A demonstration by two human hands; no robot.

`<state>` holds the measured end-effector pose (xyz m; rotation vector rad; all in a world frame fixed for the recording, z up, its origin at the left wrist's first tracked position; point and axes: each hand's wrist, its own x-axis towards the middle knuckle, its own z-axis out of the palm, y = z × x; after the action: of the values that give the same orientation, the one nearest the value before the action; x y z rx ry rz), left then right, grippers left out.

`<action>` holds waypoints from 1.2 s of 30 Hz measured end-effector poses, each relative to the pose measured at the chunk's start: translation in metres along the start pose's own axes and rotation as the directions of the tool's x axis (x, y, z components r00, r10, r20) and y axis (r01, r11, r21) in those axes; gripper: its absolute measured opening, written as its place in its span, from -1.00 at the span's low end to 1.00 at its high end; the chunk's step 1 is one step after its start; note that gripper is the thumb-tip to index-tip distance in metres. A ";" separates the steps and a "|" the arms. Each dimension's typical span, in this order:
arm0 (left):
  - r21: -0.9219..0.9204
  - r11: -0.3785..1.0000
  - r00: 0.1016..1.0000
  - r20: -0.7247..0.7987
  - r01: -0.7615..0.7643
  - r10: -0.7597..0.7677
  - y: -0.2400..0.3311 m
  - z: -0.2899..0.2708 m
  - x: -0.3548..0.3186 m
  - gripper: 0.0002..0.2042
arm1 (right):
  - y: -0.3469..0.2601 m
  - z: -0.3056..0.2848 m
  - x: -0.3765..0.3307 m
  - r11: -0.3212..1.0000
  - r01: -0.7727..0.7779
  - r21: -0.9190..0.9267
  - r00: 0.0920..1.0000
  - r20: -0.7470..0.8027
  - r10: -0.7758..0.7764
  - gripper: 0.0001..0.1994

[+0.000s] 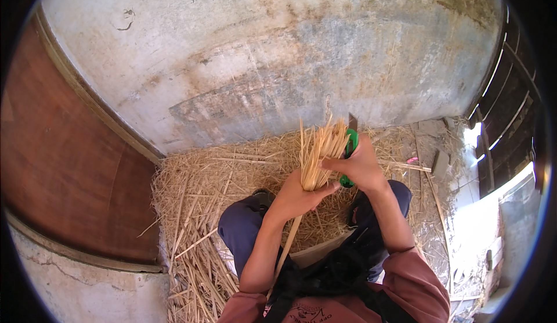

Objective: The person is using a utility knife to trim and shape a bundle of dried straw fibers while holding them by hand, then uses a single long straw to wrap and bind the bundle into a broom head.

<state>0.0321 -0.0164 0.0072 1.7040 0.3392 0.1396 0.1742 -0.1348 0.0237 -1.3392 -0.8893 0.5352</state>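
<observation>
My left hand (pixel 297 196) grips a bundle of pale straw stalks (pixel 321 149) around its middle; the cut ends fan upward and one long stalk hangs down between my knees. My right hand (pixel 361 163) holds a green-handled knife (pixel 350 146), its short blade pointing up beside the bundle's top. The thumb of that hand touches the stalks. Both hands are raised above my lap, in front of my dark blue trousers (pixel 241 230).
Loose straw (pixel 203 207) covers the floor around my legs. A stained grey wall (pixel 261 50) stands ahead and a brown wooden panel (pixel 64 166) at the left. Stones and rubble (pixel 441 160) lie at the right, near dark slatted bars (pixel 510 108).
</observation>
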 end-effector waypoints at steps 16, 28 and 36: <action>-0.347 0.928 0.989 0.105 0.135 -0.105 -0.053 -0.046 0.041 -0.63 | -0.010 -0.044 0.027 0.949 -0.081 -0.305 0.988 0.099 0.116 -0.56; -0.298 0.949 0.991 -0.058 0.100 -0.122 -0.069 -0.050 0.055 -0.69 | 0.006 -0.052 0.082 0.632 0.313 -0.709 0.939 0.332 -0.092 -0.64; -0.193 0.968 0.975 -0.123 0.161 -0.187 -0.094 -0.054 0.069 -0.72 | 0.031 -0.016 0.042 0.567 0.437 -0.699 0.864 0.501 -0.048 -0.78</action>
<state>0.0686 0.0672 -0.0833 1.4795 0.5629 0.1564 0.2162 -0.1053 0.0036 -1.8876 -1.8250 0.1770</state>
